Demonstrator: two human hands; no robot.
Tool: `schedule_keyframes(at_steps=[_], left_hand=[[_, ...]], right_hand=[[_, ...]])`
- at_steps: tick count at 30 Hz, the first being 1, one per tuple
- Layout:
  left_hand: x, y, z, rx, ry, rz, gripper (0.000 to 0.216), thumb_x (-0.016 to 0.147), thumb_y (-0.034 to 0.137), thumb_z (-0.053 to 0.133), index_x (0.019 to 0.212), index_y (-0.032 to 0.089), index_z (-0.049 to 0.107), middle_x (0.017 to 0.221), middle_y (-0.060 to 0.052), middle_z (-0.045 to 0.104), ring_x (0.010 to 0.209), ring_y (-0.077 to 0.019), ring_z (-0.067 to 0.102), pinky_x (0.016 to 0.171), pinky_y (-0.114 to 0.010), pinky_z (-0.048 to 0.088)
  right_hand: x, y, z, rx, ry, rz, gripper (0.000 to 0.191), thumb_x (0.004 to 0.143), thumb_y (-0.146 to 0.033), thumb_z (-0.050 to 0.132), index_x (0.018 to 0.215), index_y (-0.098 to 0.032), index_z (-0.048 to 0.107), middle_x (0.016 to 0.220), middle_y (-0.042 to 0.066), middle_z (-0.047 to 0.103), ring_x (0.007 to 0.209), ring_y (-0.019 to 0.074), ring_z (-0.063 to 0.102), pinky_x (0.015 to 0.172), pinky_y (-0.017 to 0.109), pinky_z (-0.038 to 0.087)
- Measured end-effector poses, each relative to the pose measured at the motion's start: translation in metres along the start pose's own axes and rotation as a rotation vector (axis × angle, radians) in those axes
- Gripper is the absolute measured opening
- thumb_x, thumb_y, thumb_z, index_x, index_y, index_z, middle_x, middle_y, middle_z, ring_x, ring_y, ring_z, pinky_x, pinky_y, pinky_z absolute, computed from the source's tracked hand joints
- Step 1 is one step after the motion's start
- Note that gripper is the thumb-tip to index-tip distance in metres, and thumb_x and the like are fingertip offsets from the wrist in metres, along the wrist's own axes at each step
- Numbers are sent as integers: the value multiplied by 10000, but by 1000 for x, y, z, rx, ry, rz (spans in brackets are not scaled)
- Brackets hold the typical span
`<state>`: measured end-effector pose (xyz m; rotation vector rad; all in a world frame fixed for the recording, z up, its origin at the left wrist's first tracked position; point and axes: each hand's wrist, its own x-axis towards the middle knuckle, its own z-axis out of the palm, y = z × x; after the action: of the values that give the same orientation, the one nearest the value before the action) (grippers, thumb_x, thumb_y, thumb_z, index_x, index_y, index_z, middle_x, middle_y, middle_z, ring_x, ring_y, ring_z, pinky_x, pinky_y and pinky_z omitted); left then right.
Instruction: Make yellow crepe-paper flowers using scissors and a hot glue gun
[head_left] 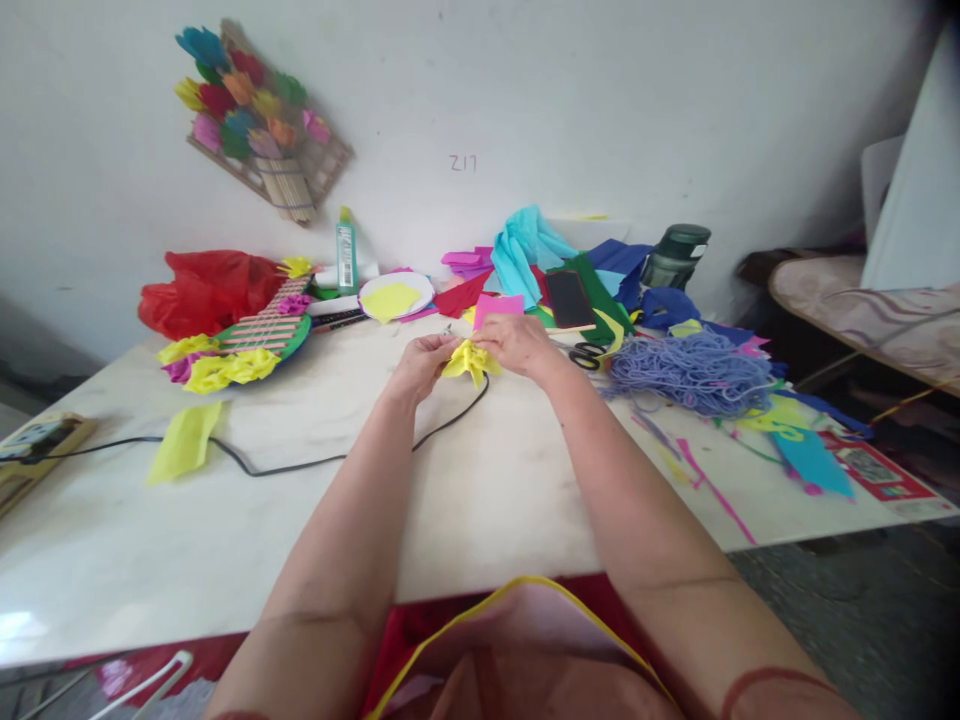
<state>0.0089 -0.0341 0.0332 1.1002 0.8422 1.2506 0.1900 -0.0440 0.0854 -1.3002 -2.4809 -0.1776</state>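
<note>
- The yellow paper piece [471,366] is at the middle of the bench [480,520], between the 2 hands; it is thin and crinkled, bunched at the top and flaring into uneven, petal-like ruffles below.
- The left hand [424,366] has its fingertips pinched together at the piece's left edge.
- The right hand [517,345] is curled over its upper right side, gripping it with bent fingers; the exact fingertip contact is hidden.
- A smooth black cable [300,467] curves from the left and passes under the left forearm to just beside the piece.
- Just beyond the right hand is a flat pink sheet [501,305].
- Near left, a loose yellow sheet [185,443], smoother than the ruffled piece, lies across the cable.
- Far left, a rounded green board [289,338] carries pale flat sticks and crumpled yellow and magenta paper flowers, against a thin, wrinkled red bag [210,290].
- Far centre, a white round plate [424,288] holds yellow paper, near an upright green bottle [346,250].
- To the right, black-handled scissors [587,356] are just beside a tangled heap of blue-grey yarn [690,372]; beyond them, a dark, flat phone [568,300] rests on coloured paper.
</note>
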Motion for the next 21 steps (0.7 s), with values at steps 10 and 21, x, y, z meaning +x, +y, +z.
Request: schedule_keyframes(at_steps=[10, 21], left_hand=[[1, -3, 1, 66, 8, 88, 311, 614, 392, 823, 724, 135, 687, 657, -14, 659, 580, -107, 573, 559, -225, 431], [-3, 5, 2, -61, -39, -88, 308, 567, 152, 687, 874, 131, 669, 756, -55, 714, 663, -191, 676, 618, -332, 581]], right_hand=[[0, 2, -2, -20, -17, 67, 328, 965, -340, 455, 1045, -290, 769, 1074, 62, 695, 915, 206, 612, 681, 297, 360], [0, 2, 2, -17, 9, 89, 320, 955, -334, 465, 1058, -306, 767, 1059, 51, 696, 908, 204, 610, 676, 295, 357]])
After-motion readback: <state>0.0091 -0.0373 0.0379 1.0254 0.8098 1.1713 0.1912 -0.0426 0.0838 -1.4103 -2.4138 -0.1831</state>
